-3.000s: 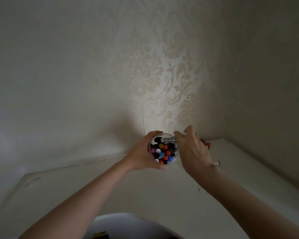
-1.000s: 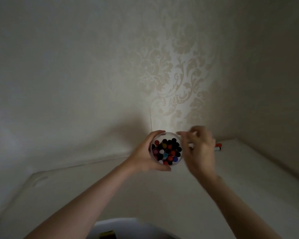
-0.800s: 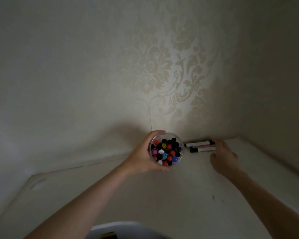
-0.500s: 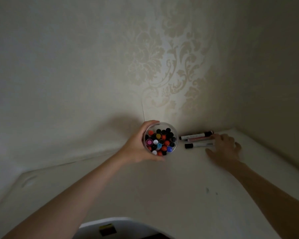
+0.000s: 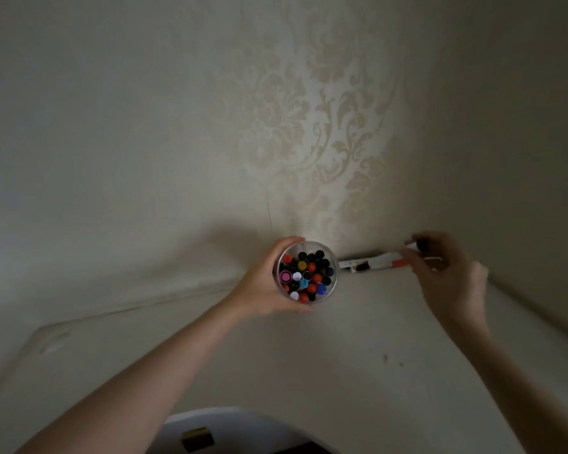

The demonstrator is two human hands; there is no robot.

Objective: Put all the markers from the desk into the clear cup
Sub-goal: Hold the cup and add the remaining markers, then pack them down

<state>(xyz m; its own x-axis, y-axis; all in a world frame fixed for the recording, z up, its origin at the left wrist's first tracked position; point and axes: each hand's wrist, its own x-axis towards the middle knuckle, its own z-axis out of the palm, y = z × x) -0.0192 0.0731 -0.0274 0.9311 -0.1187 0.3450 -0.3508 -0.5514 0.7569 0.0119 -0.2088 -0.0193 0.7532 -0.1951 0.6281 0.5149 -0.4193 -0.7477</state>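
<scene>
My left hand (image 5: 259, 286) grips the clear cup (image 5: 330, 257), which stands on the white desk (image 5: 309, 362) near the back wall. The cup is packed with several upright markers (image 5: 305, 276), their coloured caps facing up. To the right, my right hand (image 5: 450, 280) is raised a little over the desk, its fingers curled round a black-capped marker (image 5: 420, 246), which is blurred. White markers (image 5: 371, 264) stretch left from under that hand along the foot of the wall. Whether they lie on the desk or are held is unclear.
Patterned wallpaper covers the back wall (image 5: 309, 142), and a side wall (image 5: 522, 158) closes the desk's right corner. A rounded white object (image 5: 230, 427) shows at the bottom edge below the desk's front.
My right hand left the cup, reached right to the markers by the wall, lay on them, and has now lifted with a marker in its fingers. My left hand kept its hold on the cup.
</scene>
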